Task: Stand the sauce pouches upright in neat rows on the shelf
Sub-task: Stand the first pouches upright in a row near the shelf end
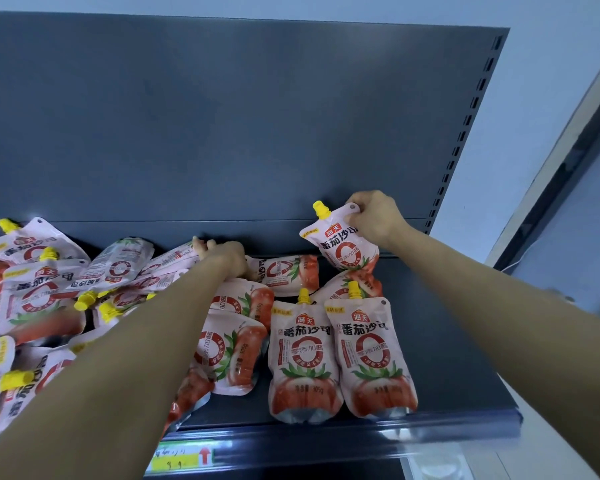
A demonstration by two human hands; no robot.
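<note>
On the dark shelf (458, 341), before its grey back panel (222, 116), your left arm (118, 358) hides much of the stock. The heap of sauce pouches (42, 296) sprawls flat across the left half, cut off by the frame's left edge and blurred toward the bottom corner. Bare shelf shows only at the right, from the pouches out to the front edge and the slotted upright (465, 133).

Two standing pouches (303, 355) rise side by side at the front edge, touching, caps up. Behind them your right hand (374, 216) pinches the top corner of a lifted pouch (340, 239), upright, its base meeting pouches that lie at the back. Your left hand (224, 256) is at the rear of the heap, fingertips on a lying pouch (174, 254); whether they grip it cannot be told. A price tag (182, 457) below the front edge is partly covered by that arm, its print unreadable.
</note>
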